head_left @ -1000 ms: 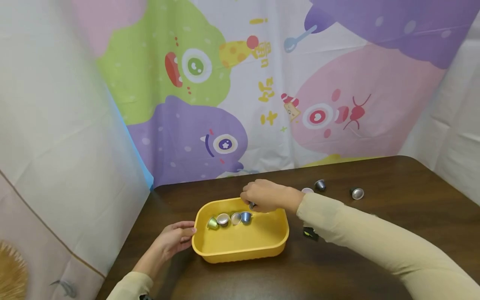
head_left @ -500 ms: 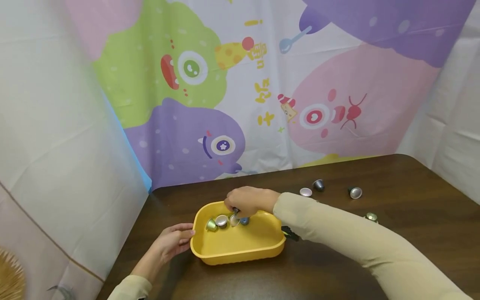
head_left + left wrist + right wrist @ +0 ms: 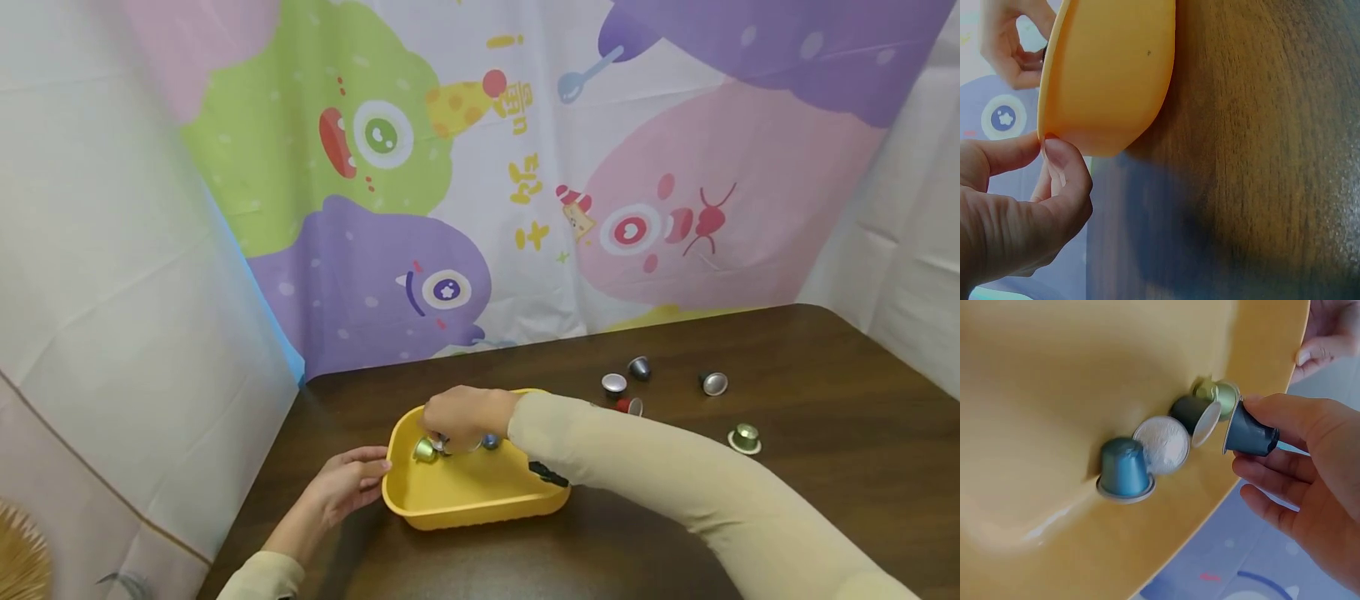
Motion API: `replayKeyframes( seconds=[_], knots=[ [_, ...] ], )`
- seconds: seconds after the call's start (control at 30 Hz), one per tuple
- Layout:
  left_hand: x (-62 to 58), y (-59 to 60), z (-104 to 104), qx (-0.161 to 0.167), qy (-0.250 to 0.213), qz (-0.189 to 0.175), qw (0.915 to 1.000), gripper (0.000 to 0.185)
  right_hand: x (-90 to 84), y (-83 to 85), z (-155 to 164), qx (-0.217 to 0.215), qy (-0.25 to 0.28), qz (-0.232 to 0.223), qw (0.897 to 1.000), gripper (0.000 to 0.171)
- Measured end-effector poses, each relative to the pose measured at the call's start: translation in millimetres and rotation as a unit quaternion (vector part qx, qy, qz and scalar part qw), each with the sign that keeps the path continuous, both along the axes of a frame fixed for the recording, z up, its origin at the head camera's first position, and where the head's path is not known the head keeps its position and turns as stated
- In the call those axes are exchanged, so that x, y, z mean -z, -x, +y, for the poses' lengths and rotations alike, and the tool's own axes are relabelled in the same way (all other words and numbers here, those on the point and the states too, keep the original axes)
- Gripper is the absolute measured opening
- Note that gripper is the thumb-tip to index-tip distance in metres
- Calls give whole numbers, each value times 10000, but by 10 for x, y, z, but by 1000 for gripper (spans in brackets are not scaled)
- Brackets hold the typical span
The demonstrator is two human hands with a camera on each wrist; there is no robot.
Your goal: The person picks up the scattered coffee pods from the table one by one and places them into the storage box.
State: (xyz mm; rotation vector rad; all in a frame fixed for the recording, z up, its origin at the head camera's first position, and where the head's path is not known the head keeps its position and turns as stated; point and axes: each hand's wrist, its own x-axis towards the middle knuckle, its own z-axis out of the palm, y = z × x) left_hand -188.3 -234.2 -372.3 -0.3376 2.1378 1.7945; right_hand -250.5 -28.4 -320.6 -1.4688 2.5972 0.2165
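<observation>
A yellow tray (image 3: 480,507) stands on the table with several coffee capsules inside. My left hand (image 3: 347,485) pinches its left rim between thumb and fingers, as the left wrist view (image 3: 1038,212) confirms. Over the tray's left part, my right hand (image 3: 461,417) holds a dark coffee capsule (image 3: 1250,432) between thumb and fingers. Just below it in the right wrist view lie a light green capsule (image 3: 1225,397), a dark capsule (image 3: 1188,415), one with its silver lid showing (image 3: 1163,444) and a blue capsule (image 3: 1124,464). From the head, the right hand covers part of this row.
More capsules lie on the brown table (image 3: 825,400) to the right: a silver-lidded one (image 3: 613,383), two dark ones (image 3: 639,368), a red one (image 3: 628,406) and a green one (image 3: 746,437). A cartoon-printed curtain (image 3: 525,292) hangs behind the table.
My right hand has moved left across the tray with the dark capsule, towards the green one. The red and green capsules on the table have come into view. My left hand stays on the rim.
</observation>
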Motion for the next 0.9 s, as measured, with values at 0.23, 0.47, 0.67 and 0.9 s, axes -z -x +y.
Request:
replayKeyframes(
  seconds=[0.23, 0.47, 0.67, 0.9],
  knots=[
    [-8, -4, -12, 86, 88, 57, 9999, 45, 50, -28, -167, -71, 71, -216, 9997, 9],
    [-8, -8, -6, 147, -8, 117, 9998, 44, 103, -46, -256, -167, 201, -418, 9988, 12],
    [-26, -12, -1, 256, -115, 123, 9995, 44, 125, -43, -272, -100, 369, -630, 9973, 12],
    [-13, -24, -18, 227, -141, 117, 9996, 45, 148, -35, -294, -148, 399, -616, 9972, 15]
  ],
)
